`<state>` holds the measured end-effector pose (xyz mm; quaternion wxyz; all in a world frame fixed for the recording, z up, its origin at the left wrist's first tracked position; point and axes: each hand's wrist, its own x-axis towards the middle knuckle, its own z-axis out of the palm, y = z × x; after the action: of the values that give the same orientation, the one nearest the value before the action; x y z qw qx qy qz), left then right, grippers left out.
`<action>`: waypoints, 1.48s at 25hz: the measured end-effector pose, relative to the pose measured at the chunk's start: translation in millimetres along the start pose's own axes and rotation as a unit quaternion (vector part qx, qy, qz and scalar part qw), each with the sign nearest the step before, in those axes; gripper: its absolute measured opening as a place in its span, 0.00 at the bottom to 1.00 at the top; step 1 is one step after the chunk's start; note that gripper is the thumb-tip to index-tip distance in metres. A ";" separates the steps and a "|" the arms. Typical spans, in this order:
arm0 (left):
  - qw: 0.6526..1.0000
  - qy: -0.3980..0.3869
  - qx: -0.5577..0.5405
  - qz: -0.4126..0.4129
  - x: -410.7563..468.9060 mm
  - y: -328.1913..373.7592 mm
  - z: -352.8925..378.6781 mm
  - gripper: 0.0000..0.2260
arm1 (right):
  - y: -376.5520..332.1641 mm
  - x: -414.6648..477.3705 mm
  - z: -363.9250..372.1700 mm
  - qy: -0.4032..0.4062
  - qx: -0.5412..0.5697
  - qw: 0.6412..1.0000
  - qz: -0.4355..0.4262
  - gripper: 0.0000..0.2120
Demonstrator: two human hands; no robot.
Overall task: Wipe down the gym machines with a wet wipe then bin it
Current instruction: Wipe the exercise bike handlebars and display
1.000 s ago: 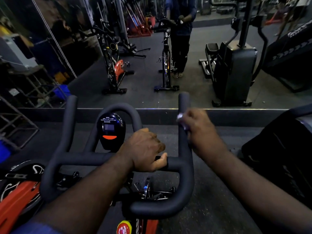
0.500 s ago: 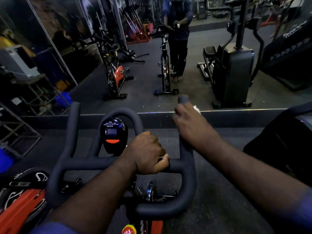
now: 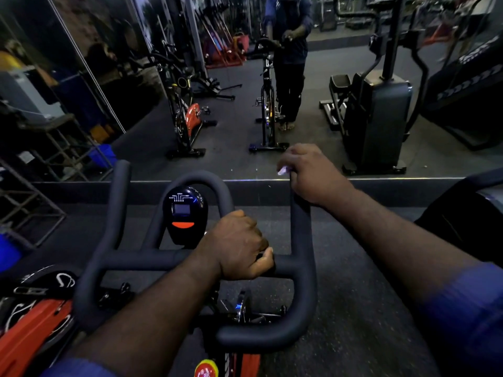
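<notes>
Now, right hand (image 3: 313, 175) fisted round wet wipe (image 3: 282, 171), left hand (image 3: 239, 246) round handlebar (image 3: 115, 213)

Matte black handlebar (image 3: 190, 261). Black console (image 3: 185, 213) with grey screen, white markings and an orange-red strip. Pale white wet wipe (image 3: 283, 171). Blue sleeve (image 3: 462, 308). Red-orange flywheel guard (image 3: 30, 338) with white lettering. Dark grey floor (image 3: 353, 322), finely speckled. Yellow-and-red round sticker (image 3: 206, 370).
</notes>
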<state>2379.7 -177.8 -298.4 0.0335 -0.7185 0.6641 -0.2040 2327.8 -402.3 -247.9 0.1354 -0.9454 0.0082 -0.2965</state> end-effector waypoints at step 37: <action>0.999 0.006 -0.032 0.002 0.3 -1.2 -5.4 0.21 | 11.0 -38.9 14.8 0.174 0.489 0.765 0.382 0.15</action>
<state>2379.0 -176.7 -292.9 0.0068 -0.7167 0.6719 -0.1867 2304.8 -405.5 -284.1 0.6775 -0.6019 0.2457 -0.3440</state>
